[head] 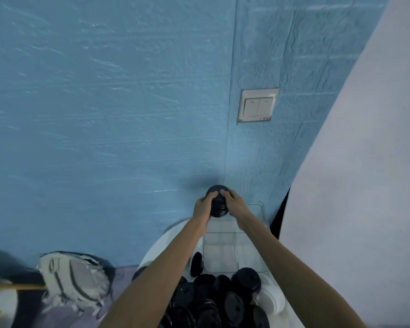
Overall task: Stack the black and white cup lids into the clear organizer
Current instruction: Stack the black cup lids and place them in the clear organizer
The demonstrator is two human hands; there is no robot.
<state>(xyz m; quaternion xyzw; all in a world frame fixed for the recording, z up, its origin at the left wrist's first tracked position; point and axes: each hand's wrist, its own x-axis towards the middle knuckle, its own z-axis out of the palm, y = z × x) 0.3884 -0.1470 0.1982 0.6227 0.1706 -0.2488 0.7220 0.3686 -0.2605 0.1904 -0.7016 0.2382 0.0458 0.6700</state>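
Observation:
Both arms reach forward over a round white table (166,240). My left hand (202,205) and my right hand (234,203) grip a stack of black cup lids (218,202) from either side, held at the far end of the clear organizer (223,245). The organizer's near compartments look empty. A pile of loose black lids (211,301) lies on the table close to me, with a short black stack (246,278) and some white lids (271,299) at its right.
A blue textured wall (104,114) rises behind the table, with a white light switch (258,105). A white wall (353,185) stands at the right. A striped backpack (74,280) lies on the floor at the left.

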